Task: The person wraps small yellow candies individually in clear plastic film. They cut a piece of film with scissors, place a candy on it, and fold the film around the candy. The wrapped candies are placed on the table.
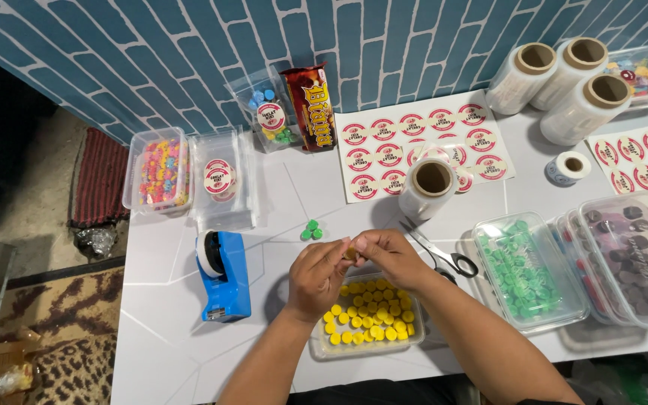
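Note:
My left hand (318, 276) and my right hand (388, 256) meet above a clear tray of yellow round pieces (369, 319). Together the fingertips pinch one small yellowish-brown piece (350, 253). Three small green pieces (310, 229) lie on the white table just beyond my hands. Scissors with black handles (438, 253) lie right of my right hand.
A blue tape dispenser (223, 275) stands to the left. Clear boxes of green pieces (528, 271) and dark pieces (637, 255) sit at the right. Sticker sheets (414, 142), rolls of clear film (429, 187), more film rolls (564, 82) and boxes of coloured sweets (159, 172) line the back.

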